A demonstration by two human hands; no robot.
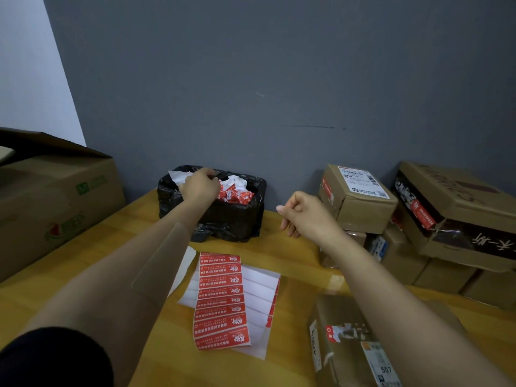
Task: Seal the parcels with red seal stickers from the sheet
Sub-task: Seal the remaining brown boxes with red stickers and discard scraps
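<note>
Drop any scrap straight into the bin [237, 219] under the curled left hand [199, 185], though I cannot tell if it holds one, then bring the loose, empty right hand [304, 216] back to the sticker sheet [220, 303] lying between the arms.

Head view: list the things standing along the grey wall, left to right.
Large cardboard box → black-bagged bin → parcel with a white shipping label → flat carton atop the right-hand stack.
</note>
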